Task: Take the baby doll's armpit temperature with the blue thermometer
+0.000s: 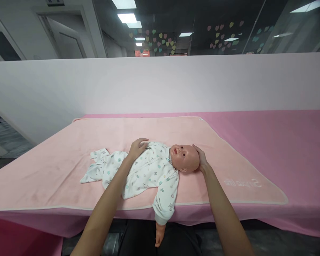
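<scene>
Now right hand (202,159) cups doll's head (188,158)

Two hands (138,149), one doll (154,165), one blanket (56,167), one white partition (160,85).

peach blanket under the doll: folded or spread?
Spread: the peach blanket lies mostly flat over the pink cover, its edges visible around the doll.
</scene>
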`<action>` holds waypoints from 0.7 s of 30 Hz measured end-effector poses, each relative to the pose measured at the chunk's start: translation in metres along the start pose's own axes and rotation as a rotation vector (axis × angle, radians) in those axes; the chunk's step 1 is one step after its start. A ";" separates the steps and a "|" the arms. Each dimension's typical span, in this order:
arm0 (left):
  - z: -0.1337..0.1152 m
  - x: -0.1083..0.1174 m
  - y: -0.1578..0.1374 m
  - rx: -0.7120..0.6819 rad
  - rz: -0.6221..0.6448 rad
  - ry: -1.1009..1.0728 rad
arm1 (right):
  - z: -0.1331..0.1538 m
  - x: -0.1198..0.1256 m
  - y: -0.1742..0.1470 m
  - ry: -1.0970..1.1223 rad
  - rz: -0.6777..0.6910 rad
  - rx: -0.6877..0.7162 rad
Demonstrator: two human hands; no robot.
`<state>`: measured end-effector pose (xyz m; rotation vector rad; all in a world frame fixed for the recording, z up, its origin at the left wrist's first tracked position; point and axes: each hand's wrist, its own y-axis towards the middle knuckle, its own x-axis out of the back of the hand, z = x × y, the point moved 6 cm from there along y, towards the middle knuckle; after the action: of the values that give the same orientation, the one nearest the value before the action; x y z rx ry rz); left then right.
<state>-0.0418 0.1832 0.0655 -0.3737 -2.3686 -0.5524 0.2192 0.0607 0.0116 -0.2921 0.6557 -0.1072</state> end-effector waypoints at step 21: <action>-0.047 -0.059 -0.015 0.173 0.386 -0.623 | -0.001 -0.021 -0.011 -0.094 0.075 -0.008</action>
<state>0.0216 0.1405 0.0542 -1.0138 -2.7898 -0.0401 0.2016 0.0537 0.0268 -0.2783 0.5732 -0.0187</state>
